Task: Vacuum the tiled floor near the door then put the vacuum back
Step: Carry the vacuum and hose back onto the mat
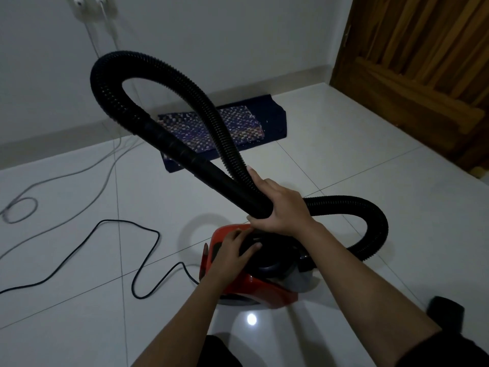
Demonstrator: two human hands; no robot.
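Two hands low over a tiled floor (344, 154) of large, glossy, pale squares with thin grout lines, one bright spot of lamp glare near the bottom edge. Standing on those tiles, low in the middle: a red vacuum (254, 284) with a black top. Laid on that top, the left hand (232, 255), fingers (247, 252) spread and only lightly bent, gripping nothing. Wrapped round the smooth end of the black ribbed hose (111, 83), just above the vacuum, the right hand (283, 207), fingers curled fully about it. Beyond that grip, one high loop toward the wall (211, 35), then a second bend out to the right over the floor. Behind, along a low skirting (66, 133): a dark blue mat (272, 115) with a checked middle, flat on the tiles. Far right, a brown wooden door (410, 75). Upper left, a wall socket (90, 4) with two white plugs, pale cables (79, 168) trailing down and curling over the floor. Nearer, a black cord (105, 222) snaking across the tiles to the vacuum. Lower right, a small black object (447, 311), too dark to identify.
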